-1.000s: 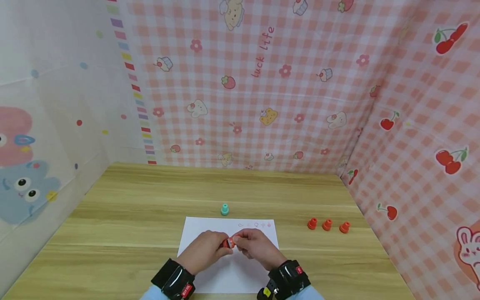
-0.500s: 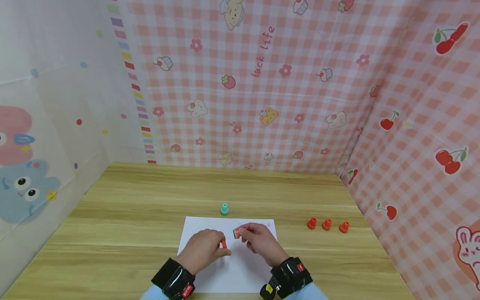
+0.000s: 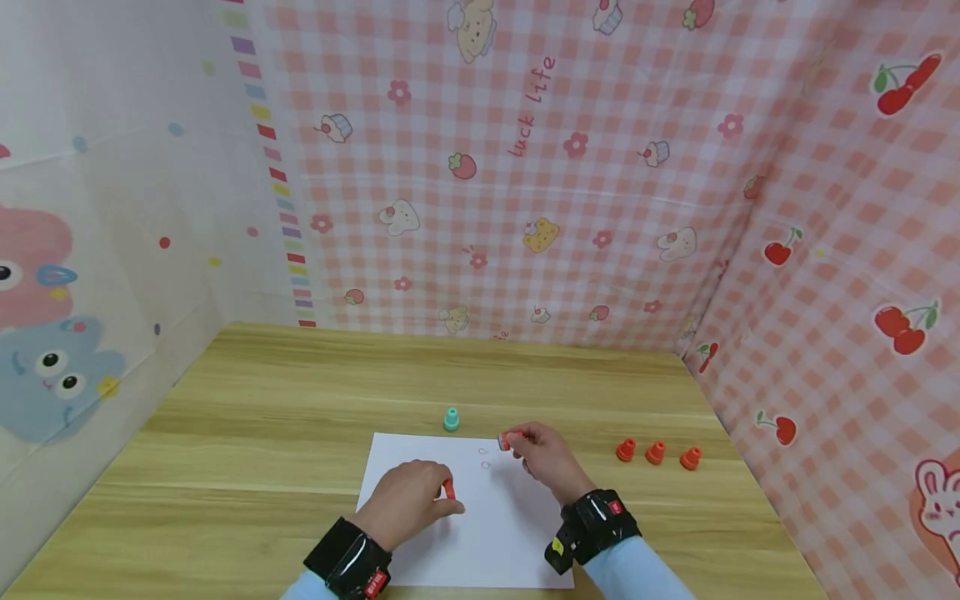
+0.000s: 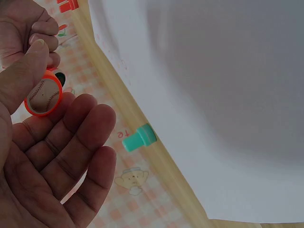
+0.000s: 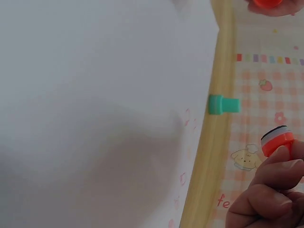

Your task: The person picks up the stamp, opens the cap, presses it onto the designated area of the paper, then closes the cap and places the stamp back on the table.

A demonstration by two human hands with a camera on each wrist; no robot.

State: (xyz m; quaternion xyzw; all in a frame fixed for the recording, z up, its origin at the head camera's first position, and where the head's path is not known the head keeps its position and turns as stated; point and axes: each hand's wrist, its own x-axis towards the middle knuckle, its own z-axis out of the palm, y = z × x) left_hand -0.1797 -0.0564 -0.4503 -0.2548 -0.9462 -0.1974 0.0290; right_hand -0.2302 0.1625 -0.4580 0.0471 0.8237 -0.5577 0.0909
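Observation:
My left hand (image 3: 408, 502) pinches an orange-red stamp cap (image 4: 44, 96) between thumb and forefinger, over the left part of the white paper (image 3: 487, 533). A baseball picture shows on the cap's round end in the left wrist view. Farther back on the right, my right hand (image 3: 551, 457) pinches an uncapped orange-red stamp (image 5: 276, 140) near the paper's far edge. Its dark printing face points left in the head view. Small red printed marks (image 3: 485, 465) run along the far part of the paper.
Just behind the paper's far edge stands a teal stamp (image 3: 451, 419) on the wooden table (image 3: 225, 467). To the right, three orange-red stamps (image 3: 656, 453) stand in a row. Patterned cloth (image 3: 480, 192) hangs at the back and sides.
The hands were together on the stamp and cap; the right hand has pulled the stamp away, then moved back and right with it. The left hand has kept the cap almost in place.

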